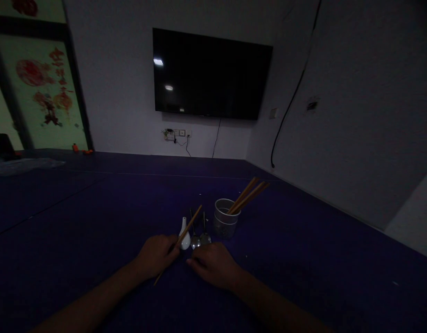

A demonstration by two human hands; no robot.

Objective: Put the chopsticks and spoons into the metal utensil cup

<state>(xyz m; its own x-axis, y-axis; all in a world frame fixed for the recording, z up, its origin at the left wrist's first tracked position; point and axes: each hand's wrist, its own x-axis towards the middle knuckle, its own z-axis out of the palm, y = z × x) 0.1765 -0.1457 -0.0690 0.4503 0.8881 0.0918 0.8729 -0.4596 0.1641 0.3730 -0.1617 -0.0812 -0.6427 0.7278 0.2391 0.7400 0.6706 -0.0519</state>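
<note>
My left hand (pixel 157 253) is closed around wooden chopsticks (pixel 193 219), which slant up to the right; whether it is one stick or a pair together, I cannot tell. Just beyond that hand lies a white soup spoon (pixel 184 238), bowl towards me. Beside it are two metal spoons, one in the middle (pixel 195 241) and one on the right (pixel 205 237). My right hand (pixel 213 263) rests close to their bowls with curled fingers; anything inside them is hidden. A metal cup (pixel 225 224) stands past my right hand, with several wooden chopsticks (pixel 248 196) leaning out to the right.
The dark blue floor-like surface (pixel 95 222) stretches to the walls. A television (pixel 210 74) hangs above sockets (pixel 179 133) and cables. A black cable (pixel 293 101) runs down the right wall. Plastic sheeting (pixel 26 165) and small orange objects (pixel 82 150) lie at the far left near a door.
</note>
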